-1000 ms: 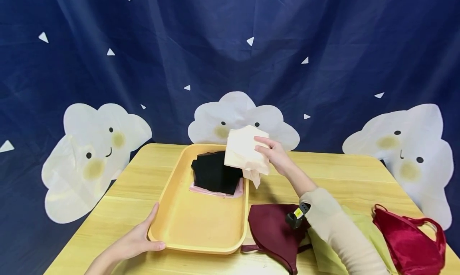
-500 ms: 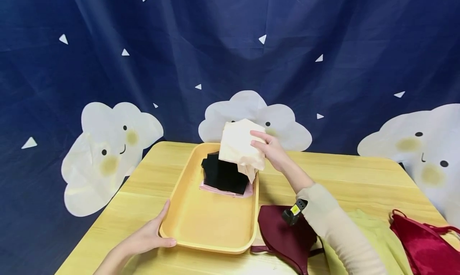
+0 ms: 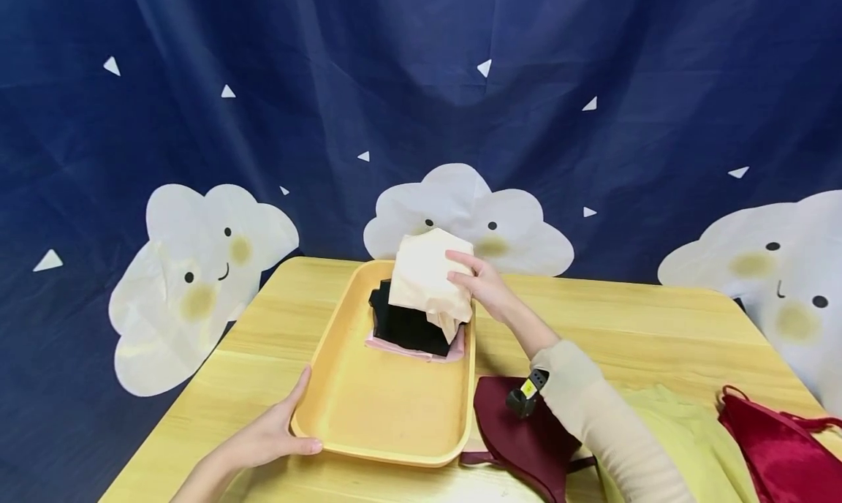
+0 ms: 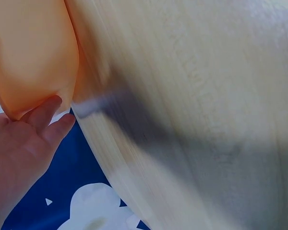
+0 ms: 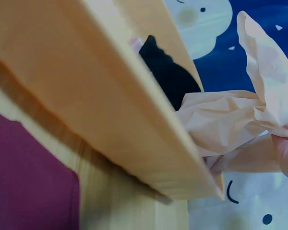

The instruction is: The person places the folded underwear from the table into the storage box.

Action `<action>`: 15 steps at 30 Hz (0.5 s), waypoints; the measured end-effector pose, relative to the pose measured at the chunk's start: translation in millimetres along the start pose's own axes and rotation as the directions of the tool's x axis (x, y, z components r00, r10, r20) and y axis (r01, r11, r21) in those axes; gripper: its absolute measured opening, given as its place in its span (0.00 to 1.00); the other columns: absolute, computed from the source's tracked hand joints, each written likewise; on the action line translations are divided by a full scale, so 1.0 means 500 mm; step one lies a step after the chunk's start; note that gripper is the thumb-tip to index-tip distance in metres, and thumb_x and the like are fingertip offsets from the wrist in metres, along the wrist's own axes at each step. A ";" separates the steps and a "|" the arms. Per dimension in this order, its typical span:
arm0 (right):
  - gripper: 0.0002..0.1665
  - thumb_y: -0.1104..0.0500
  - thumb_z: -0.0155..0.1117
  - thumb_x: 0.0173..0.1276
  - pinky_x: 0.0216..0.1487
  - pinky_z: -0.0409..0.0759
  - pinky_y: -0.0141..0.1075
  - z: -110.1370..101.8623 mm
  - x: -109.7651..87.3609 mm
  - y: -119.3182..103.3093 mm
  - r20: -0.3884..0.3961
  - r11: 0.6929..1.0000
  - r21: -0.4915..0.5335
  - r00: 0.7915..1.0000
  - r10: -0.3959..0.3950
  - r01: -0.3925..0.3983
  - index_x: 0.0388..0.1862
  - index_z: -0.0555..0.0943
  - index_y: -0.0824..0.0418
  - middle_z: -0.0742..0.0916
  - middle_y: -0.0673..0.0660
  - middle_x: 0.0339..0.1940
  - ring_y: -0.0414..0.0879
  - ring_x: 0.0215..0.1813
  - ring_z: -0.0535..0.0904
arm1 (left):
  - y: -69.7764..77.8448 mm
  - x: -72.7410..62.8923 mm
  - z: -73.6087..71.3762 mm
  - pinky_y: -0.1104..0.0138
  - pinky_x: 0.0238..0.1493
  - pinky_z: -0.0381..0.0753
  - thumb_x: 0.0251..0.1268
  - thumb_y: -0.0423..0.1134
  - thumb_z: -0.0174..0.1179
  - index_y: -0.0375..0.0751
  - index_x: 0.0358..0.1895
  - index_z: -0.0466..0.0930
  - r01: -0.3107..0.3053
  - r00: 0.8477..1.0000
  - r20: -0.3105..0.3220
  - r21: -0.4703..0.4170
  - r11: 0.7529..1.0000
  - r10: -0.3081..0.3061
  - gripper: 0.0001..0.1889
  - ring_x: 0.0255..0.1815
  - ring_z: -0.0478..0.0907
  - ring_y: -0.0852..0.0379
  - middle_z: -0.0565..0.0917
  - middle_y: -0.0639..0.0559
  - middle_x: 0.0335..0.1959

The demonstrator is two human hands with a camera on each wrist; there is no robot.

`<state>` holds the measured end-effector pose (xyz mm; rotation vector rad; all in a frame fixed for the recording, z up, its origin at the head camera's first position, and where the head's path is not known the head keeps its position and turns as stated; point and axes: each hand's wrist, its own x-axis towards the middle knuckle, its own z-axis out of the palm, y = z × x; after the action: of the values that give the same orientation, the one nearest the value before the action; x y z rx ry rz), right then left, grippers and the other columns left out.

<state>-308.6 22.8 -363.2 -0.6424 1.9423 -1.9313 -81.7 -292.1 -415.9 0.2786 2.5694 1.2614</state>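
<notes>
One tray point(image 3: 381, 415) sits on the table point(image 3: 559, 309). The left hand point(image 3: 266, 436) touches its near left corner, fingers spread and fairly straight. The right hand point(image 3: 483, 282) pinches the cream cloth point(image 3: 423, 273) over the black cloth point(image 3: 408, 329), which lies on the pink cloth point(image 3: 455, 349) toward the tray's far end; whether cream and black touch is hard to tell. Maroon point(image 3: 516, 433), green point(image 3: 691, 437) and red garments point(image 3: 796, 452) lie to the right.

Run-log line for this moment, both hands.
left hand: holds yellow rectangular tray | right hand: holds cream fabric garment over folded black cloth
</notes>
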 end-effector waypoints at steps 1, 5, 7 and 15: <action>0.30 0.65 0.52 0.66 0.51 0.73 0.32 0.000 0.001 0.005 0.005 1.000 -0.011 1.000 -0.003 0.003 0.67 0.61 0.66 0.67 0.64 0.66 0.45 0.54 0.72 | 0.000 0.000 0.000 0.42 0.60 0.43 0.51 0.42 0.66 0.27 0.68 0.25 0.000 1.000 0.001 -0.002 1.000 0.000 0.58 0.67 0.39 0.31 0.35 0.25 0.68; 0.31 0.66 0.54 0.65 0.63 0.64 0.40 0.001 0.006 0.022 0.027 0.998 -0.059 0.999 -0.023 0.024 0.67 0.62 0.67 0.65 0.62 0.69 0.49 0.65 0.62 | -0.001 0.000 0.000 0.42 0.60 0.43 0.51 0.42 0.67 0.27 0.68 0.25 0.006 1.000 -0.004 -0.004 1.000 -0.006 0.58 0.67 0.40 0.31 0.35 0.26 0.68; 0.31 0.65 0.55 0.65 0.64 0.61 0.43 0.002 0.008 0.029 0.040 0.997 -0.075 0.999 -0.021 0.024 0.67 0.62 0.66 0.64 0.61 0.69 0.51 0.66 0.61 | -0.001 0.000 0.000 0.42 0.60 0.43 0.51 0.43 0.67 0.27 0.68 0.25 0.005 1.000 -0.007 -0.001 1.000 -0.005 0.58 0.67 0.40 0.31 0.35 0.26 0.68; 0.34 0.65 0.57 0.63 0.59 0.68 0.39 0.007 0.012 0.052 0.059 0.991 -0.132 0.998 -0.002 0.009 0.68 0.61 0.66 0.66 0.63 0.68 0.52 0.60 0.68 | -0.001 0.002 -0.001 0.43 0.60 0.43 0.49 0.43 0.68 0.26 0.68 0.26 -0.008 1.000 -0.019 0.010 1.000 0.008 0.59 0.67 0.40 0.29 0.35 0.24 0.68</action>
<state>-314.1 15.9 -388.8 -0.7327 2.0467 -1.7771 -83.1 -292.7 -416.2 0.2803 2.5933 1.2603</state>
